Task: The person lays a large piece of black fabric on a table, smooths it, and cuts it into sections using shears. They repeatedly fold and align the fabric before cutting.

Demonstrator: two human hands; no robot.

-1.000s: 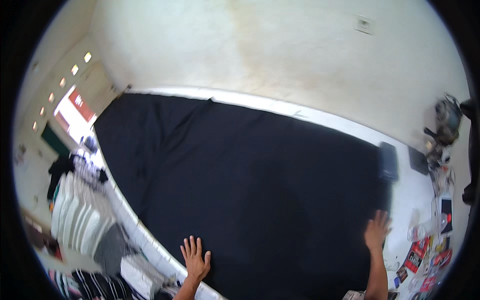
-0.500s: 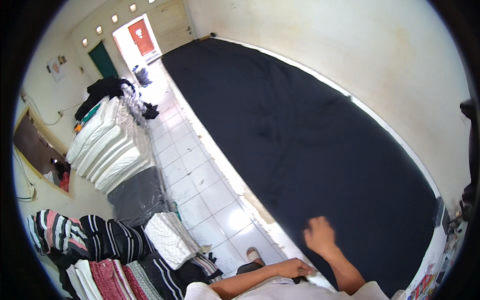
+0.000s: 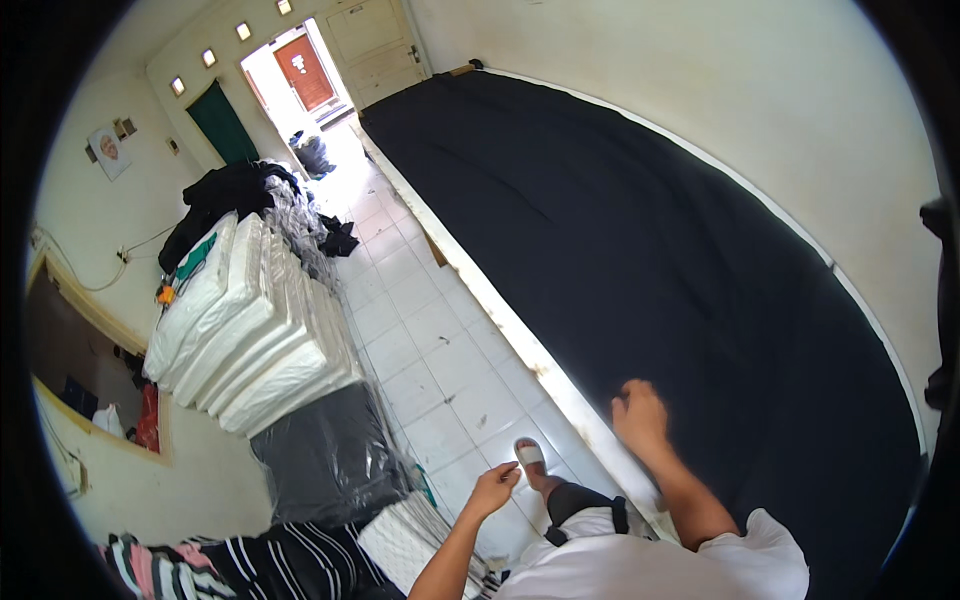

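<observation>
A long sheet of black fabric (image 3: 640, 240) covers the long white-edged table (image 3: 520, 345), with a few shallow wrinkles across it. My right hand (image 3: 640, 418) is at the near part of the fabric, close to the table's left edge, fingers loosely bent and apart, with nothing visible in them. Whether its fingertips touch the cloth, I cannot tell. Out over the tiled floor, left of the table, is my left hand (image 3: 494, 490). Its fingers stretch loosely forward and it holds nothing that I can see.
Plastic-wrapped white bundles (image 3: 265, 340) are stacked along the left, with a wrapped dark bundle (image 3: 325, 450) before them. Striped folded fabric (image 3: 280, 560) and a pale folded stack (image 3: 405, 535) lie nearer. A tiled aisle (image 3: 430, 350) runs to a bright doorway (image 3: 295, 80). My sandalled foot (image 3: 530, 455) stands there.
My left hand has moved from the table's edge out over the floor. My right hand has shifted slightly forward along the cloth. My view has turned, and my foot is farther forward.
</observation>
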